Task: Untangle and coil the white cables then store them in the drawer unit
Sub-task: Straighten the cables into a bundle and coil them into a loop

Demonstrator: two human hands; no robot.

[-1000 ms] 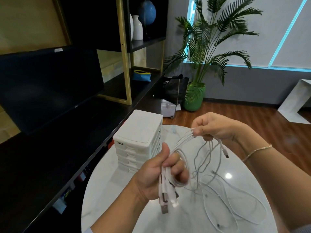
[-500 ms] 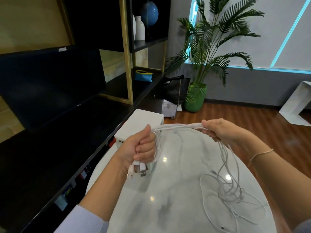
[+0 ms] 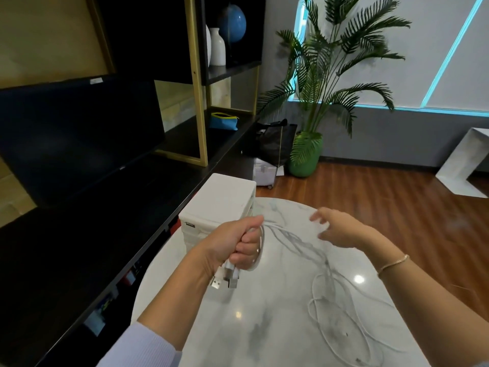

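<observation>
Our marble table carries the drawer unit at eleven o'clock. The white cables trail from our left hand toward five o'clock. That fist grips their plug ends; our right hand, nearer the slack, hovers loosely spread. The unit's label is unreadable.

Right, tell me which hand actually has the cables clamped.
The left hand: fisted around the white cables, plugs dangling below. The right hand is open-fingered.
</observation>
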